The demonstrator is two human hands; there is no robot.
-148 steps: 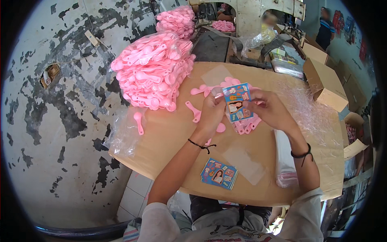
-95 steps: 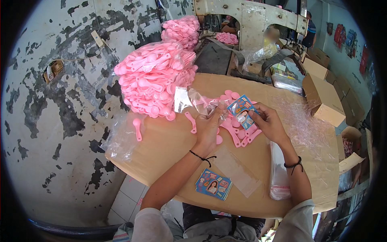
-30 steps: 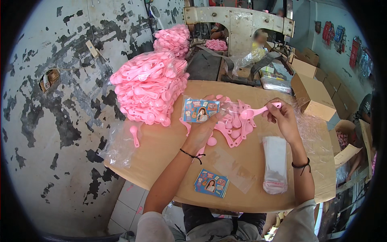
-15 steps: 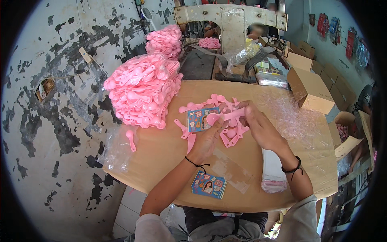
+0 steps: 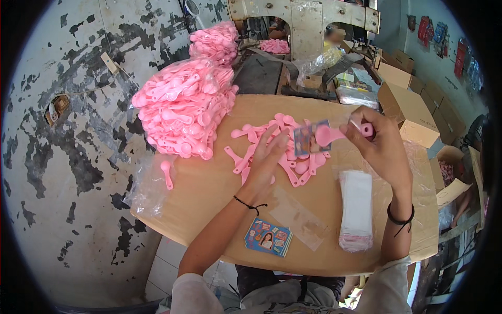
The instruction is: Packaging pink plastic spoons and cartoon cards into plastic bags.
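My right hand [image 5: 384, 149] pinches the handle of a pink plastic spoon [image 5: 325, 136], raised over the right side of the table. A small blue printed card [image 5: 303, 142] lies against the spoon's bowl, slightly blurred; clear plastic seems to wrap both. My left hand [image 5: 265, 163] is just left of the card, fingers stretched and apart, holding nothing. Below them spreads a loose heap of pink spoons [image 5: 287, 166]. Closer to me lies a stack of blue cards [image 5: 267, 238]. Right of it is a pile of clear plastic sleeves [image 5: 356, 205].
Large clear bags full of pink spoons [image 5: 183, 112] stand at the left by the peeling wall. One loose spoon [image 5: 166, 174] lies near crumpled plastic [image 5: 147, 191]. Behind the brown table [image 5: 204, 222] rises a metal machine frame [image 5: 306, 26]. Open cardboard boxes [image 5: 410, 112] stand at the right.
My right hand has moved right and up with the spoon and card. My left hand has let go and opened. The sleeve pile is now fully uncovered.
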